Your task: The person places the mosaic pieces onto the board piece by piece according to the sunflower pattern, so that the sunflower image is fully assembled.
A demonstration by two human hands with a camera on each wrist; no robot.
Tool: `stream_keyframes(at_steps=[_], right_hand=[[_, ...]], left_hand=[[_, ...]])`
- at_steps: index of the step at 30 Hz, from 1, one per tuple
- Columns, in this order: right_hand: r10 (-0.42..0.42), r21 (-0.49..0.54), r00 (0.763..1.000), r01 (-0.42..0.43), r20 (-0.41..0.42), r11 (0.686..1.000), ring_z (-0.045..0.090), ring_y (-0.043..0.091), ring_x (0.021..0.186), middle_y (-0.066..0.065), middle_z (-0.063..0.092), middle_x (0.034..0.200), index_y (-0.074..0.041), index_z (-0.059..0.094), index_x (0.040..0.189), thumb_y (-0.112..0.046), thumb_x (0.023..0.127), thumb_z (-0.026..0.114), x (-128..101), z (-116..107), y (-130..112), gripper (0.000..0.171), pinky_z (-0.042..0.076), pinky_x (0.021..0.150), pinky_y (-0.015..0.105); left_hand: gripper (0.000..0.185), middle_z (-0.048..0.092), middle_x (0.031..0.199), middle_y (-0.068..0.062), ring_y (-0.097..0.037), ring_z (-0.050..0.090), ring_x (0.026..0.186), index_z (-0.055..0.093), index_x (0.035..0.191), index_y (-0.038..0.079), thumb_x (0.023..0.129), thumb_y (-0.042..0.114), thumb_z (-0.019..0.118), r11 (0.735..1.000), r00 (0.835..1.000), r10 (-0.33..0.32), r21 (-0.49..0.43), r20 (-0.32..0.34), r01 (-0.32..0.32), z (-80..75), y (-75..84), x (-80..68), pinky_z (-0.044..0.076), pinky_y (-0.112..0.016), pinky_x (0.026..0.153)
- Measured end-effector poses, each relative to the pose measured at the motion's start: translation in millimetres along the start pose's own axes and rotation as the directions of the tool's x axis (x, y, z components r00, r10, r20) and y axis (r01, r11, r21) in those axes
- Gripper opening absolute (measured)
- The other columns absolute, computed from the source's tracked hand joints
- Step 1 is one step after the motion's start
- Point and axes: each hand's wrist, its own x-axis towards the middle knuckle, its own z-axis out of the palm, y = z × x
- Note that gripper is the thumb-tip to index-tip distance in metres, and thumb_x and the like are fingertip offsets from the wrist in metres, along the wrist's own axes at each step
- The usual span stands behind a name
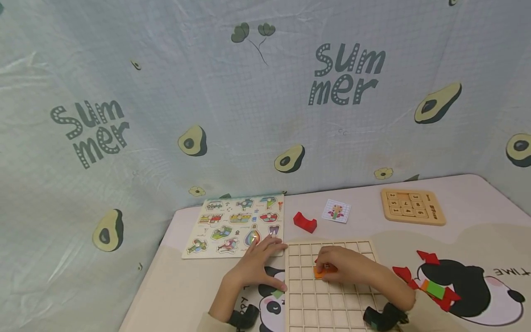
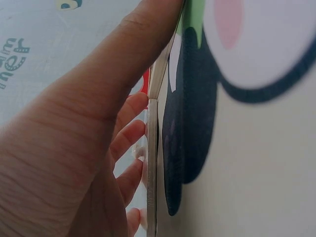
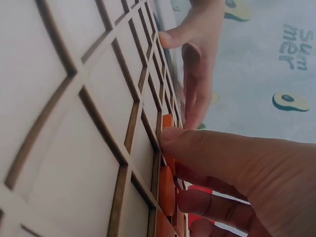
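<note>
A wooden grid board (image 1: pixel 303 302) lies in front of me. My right hand (image 1: pixel 344 265) is over its upper middle, pinching a flat orange piece (image 3: pixel 168 121) between thumb and fingers. Another orange piece (image 3: pixel 167 191) sits beside it in the grid, seen in the right wrist view; a bit of red shows near the fingers. My left hand (image 1: pixel 258 263) is spread at the board's left side, its thumb touching that edge. Its fingertips reach over the corner of a peg puzzle (image 1: pixel 191 255) with vehicle pictures. The fingers partly hide the orange pieces in the head view.
Behind the grid board are a red arched block (image 1: pixel 304 223) and a small pattern card (image 1: pixel 336 211). A wooden number slide puzzle (image 1: pixel 437 216) lies at the back right. Loose red pieces (image 1: pixel 428 257) and a green piece (image 1: pixel 435 289) lie right of my right forearm.
</note>
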Motion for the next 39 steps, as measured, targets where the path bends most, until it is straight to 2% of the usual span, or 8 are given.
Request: stream_keyframes(at_steps=[14, 24, 29, 35, 39], right_hand=[[0.028, 0.0, 0.999, -0.028, -0.031, 1.0, 0.047, 0.001, 0.077, -0.012, 0.056, 0.089, -0.016, 0.07, 0.087, -0.014, 0.085, 0.075, -2.2, 3.0, 0.8, 0.006, 0.049, 0.069, 0.02], [0.023, 0.019, 0.998, -0.022, -0.052, 1.0, 0.05, 0.0, 0.083, -0.015, 0.057, 0.093, -0.02, 0.07, 0.09, -0.015, 0.087, 0.073, -12.2, 0.0, 4.4, 0.006, 0.051, 0.076, 0.023], [0.018, 0.047, 0.997, -0.014, -0.077, 0.999, 0.05, 0.001, 0.08, -0.016, 0.056, 0.088, -0.023, 0.068, 0.088, -0.018, 0.088, 0.073, -21.3, -8.3, 5.4, 0.007, 0.05, 0.071, 0.021], [0.055, 0.088, 0.994, -0.046, -0.097, 0.995, 0.049, 0.002, 0.077, -0.016, 0.058, 0.088, -0.022, 0.07, 0.09, -0.021, 0.088, 0.073, -36.7, -19.2, 10.8, 0.003, 0.048, 0.065, 0.02], [0.049, 0.101, 0.992, -0.037, -0.119, 0.994, 0.048, 0.0, 0.075, -0.01, 0.062, 0.09, -0.02, 0.071, 0.092, -0.02, 0.09, 0.072, -49.9, -25.7, 17.5, 0.002, 0.046, 0.06, 0.019]], left_hand=[[0.092, 0.041, 0.147, 0.0, -0.028, 0.019, 0.148, 0.049, 0.141, 0.024, 0.063, 0.053, 0.087, 1.0, 1.0, 0.013, 0.002, -0.001, -0.013, 0.8, -0.4, 1.7, 0.008, -0.059, 0.119], [0.092, 0.041, 0.148, -0.001, -0.028, 0.019, 0.148, 0.048, 0.141, 0.023, 0.063, 0.052, 0.087, 1.0, 1.0, 0.007, 0.004, 0.004, -0.007, 0.0, 0.0, 0.4, 0.01, -0.061, 0.118], [0.092, 0.041, 0.148, -0.001, -0.029, 0.019, 0.148, 0.049, 0.141, 0.023, 0.063, 0.052, 0.088, 1.0, 1.0, 0.005, -0.003, 0.003, -0.005, -0.5, -0.4, -0.7, 0.01, -0.061, 0.118], [0.092, 0.041, 0.147, -0.001, -0.029, 0.019, 0.148, 0.049, 0.141, 0.023, 0.062, 0.051, 0.088, 1.0, 1.0, 0.004, -0.01, -0.001, -0.004, 0.5, -0.9, -0.4, 0.009, -0.061, 0.118], [0.092, 0.041, 0.147, -0.001, -0.03, 0.019, 0.148, 0.049, 0.141, 0.022, 0.062, 0.051, 0.088, 1.0, 1.0, 0.011, -0.01, -0.002, -0.011, 0.7, -0.4, 0.0, 0.008, -0.061, 0.118]])
